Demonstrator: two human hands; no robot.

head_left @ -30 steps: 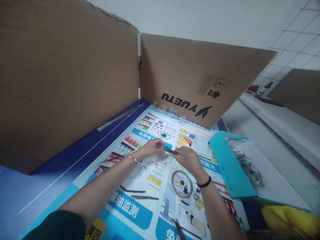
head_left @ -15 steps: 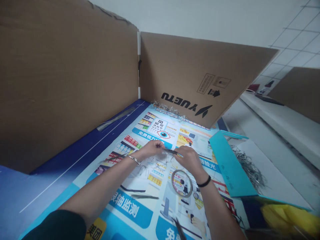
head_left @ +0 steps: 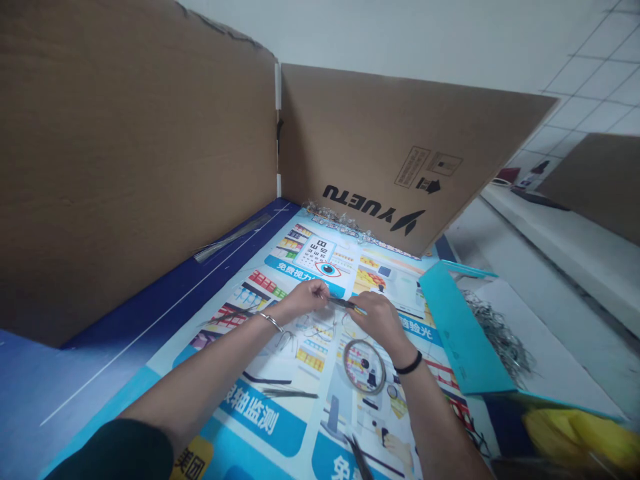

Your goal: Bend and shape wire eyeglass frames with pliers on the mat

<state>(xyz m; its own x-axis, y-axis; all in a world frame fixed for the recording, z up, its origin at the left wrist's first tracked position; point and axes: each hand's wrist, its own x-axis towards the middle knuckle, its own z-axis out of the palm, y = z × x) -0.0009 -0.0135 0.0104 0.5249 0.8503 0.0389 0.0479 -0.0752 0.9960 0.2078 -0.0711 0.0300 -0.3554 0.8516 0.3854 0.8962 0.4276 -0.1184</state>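
We see both hands over a printed sheet (head_left: pixel 270 353), close together near its middle. The right hand (head_left: pixel 377 317) is wrapped around the handles of the pliers (head_left: pixel 341 303), its fingers folded over them. The pliers lie between the two hands, their dark nose pointing toward the left hand (head_left: pixel 313 295). That hand's thumb and fingertips are bent inward at the nose; how tightly they meet, and what they pinch, if anything, we cannot tell at this size. Fine wires (head_left: pixel 320 328) spread loosely below the hands. We note a bracelet (head_left: pixel 271 321) on the left wrist and a black band (head_left: pixel 410 365) on the right.

Nearer to us than the right hand, beside its wrist, lies a coil (head_left: pixel 365 367); to the left of the coil lies a bundle of thin strips (head_left: pixel 291 394). A dark tool (head_left: pixel 360 458) lies at the lower edge, partly cut off. On the right stands a turquoise box (head_left: pixel 463 353), open, with a tangled grey heap (head_left: pixel 500 337) in it; a yellow item (head_left: pixel 580 433), blurred, lies just nearer to us. Two cardboard panels (head_left: pixel 400 153) meet in a corner behind, with pale scraps (head_left: pixel 335 217) along the foot of the farther one.
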